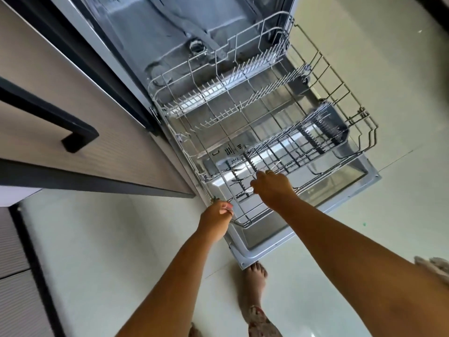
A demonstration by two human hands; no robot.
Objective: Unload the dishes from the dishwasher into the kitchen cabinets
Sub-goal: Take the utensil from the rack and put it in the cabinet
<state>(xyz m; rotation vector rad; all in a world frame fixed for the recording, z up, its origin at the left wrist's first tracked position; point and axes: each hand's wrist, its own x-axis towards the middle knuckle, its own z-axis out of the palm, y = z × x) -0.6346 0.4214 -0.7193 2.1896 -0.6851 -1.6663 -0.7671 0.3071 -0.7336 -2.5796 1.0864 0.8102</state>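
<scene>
The dishwasher (170, 32) stands open with its racks pulled out over the lowered door (323, 210). On top is a flat wire cutlery tray (298, 152) with a few pieces of cutlery (237, 169) lying at its near end. My right hand (273, 189) reaches down into that end, fingertips closed on a spoon (248, 190). At the tray's near left corner my left hand (217, 216) is a closed fist, and metal cutlery ends (214, 198) stick out above it. The white lower rack (218, 93) holds no dishes that I can see.
Beige cabinet drawers with a black bar handle (73, 139) run along the left of the dishwasher. A pale counter edge (14, 193) shows at the left. My bare foot (255, 276) stands on the light tiled floor (388, 69) beside the door's corner.
</scene>
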